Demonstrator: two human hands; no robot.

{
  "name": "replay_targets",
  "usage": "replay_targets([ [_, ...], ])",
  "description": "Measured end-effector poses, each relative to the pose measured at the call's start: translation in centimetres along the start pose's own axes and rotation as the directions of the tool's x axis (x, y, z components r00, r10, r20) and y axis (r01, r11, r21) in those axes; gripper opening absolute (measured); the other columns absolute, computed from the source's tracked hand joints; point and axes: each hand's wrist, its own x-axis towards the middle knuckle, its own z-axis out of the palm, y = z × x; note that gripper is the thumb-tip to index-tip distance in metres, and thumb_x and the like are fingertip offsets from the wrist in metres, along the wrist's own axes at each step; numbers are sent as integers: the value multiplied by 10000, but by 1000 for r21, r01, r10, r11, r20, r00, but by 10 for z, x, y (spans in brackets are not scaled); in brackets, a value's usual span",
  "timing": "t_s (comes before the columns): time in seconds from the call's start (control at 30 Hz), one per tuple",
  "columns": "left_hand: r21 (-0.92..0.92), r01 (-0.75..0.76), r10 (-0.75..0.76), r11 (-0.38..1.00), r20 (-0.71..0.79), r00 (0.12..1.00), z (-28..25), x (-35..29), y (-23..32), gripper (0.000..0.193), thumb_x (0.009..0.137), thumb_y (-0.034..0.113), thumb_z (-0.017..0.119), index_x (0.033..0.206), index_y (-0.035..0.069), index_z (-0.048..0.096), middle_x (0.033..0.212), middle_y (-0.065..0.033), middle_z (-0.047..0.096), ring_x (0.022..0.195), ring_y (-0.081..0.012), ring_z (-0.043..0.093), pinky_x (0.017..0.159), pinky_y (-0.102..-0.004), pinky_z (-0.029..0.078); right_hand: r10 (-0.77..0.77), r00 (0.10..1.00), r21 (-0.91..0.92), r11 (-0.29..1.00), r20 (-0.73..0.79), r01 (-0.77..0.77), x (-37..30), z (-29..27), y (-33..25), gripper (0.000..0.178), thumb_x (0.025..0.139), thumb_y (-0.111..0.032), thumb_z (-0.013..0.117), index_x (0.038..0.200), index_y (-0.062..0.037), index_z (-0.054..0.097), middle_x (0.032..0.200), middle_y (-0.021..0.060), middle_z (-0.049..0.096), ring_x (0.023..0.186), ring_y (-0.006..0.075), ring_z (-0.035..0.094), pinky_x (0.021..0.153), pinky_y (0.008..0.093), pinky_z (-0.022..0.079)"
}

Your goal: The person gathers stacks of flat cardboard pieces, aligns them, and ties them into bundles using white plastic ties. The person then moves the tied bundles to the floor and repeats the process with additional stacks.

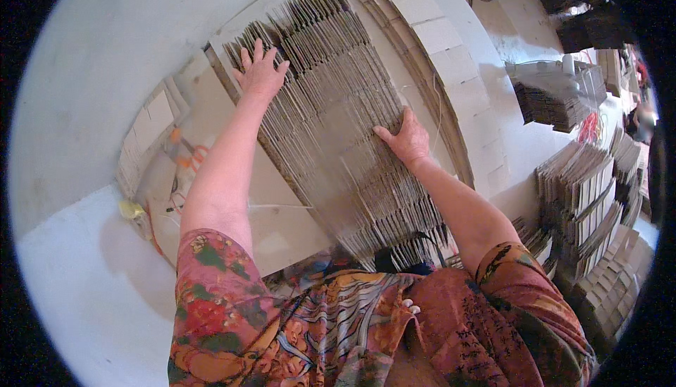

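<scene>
A long row of flat brown cardboard sheets [331, 112] stands on edge, running from my lap up toward the far wall. My left hand [261, 71] lies spread with fingers apart on the upper left part of the row. On the right edge, about halfway down, my right hand [405, 139] presses flat against the sheets. Neither hand grips a single sheet. The near end of the row is hidden behind my patterned clothing.
A white curved stack of folded sheets [451, 56] lies right of the row. More cardboard bundles [584, 197] are piled at the right. Orange-handled scissors [191, 154] and string lie at the left on a cardboard sheet [218, 98]. White walls surround the spot.
</scene>
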Motion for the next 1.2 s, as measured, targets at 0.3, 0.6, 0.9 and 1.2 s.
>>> replay_targets([
  [0.3, -155, 15, -26, 988, -67, 997, 2, 8, 19, 598, 766, 362, 625, 1308, 227, 409, 1489, -40, 89, 1357, -317, 91, 1017, -606, 163, 46, 997, -19, 999, 61, -45, 1, -2, 0, 896, 673, -572, 649, 1254, 49, 366, 1183, 220, 505, 1078, 346, 504, 891, 404, 420],
  [0.6, -17, 20, -20, 1000, 40, 999, -12, 17, 28, 540, 798, 416, 539, 1298, 241, 431, 1481, -31, 132, 1360, -300, 85, 1034, -584, 149, 43, 997, -22, 999, 58, -42, 3, -1, 3, 912, 664, -593, 647, 1253, 43, 363, 1179, 220, 505, 1081, 344, 501, 890, 409, 421],
  [0.9, -154, 21, -28, 988, -44, 999, -1, 24, 41, 618, 763, 341, 635, 1321, 251, 385, 1489, -28, 65, 1353, -331, 79, 1023, -582, 195, 20, 1000, -13, 1000, 15, -19, 4, 4, 8, 894, 664, -584, 655, 1241, 36, 371, 1146, 225, 521, 1029, 351, 532, 865, 408, 436],
  [1.2, -99, 25, -19, 995, 59, 998, -6, 34, 51, 615, 795, 458, 545, 1345, 258, 359, 1492, -21, 72, 1362, -310, 71, 1037, -591, 129, -11, 1000, -5, 1000, 10, 11, 6, 4, 13, 879, 668, -599, 639, 1201, 48, 375, 1088, 237, 540, 1003, 362, 539, 838, 418, 445],
])
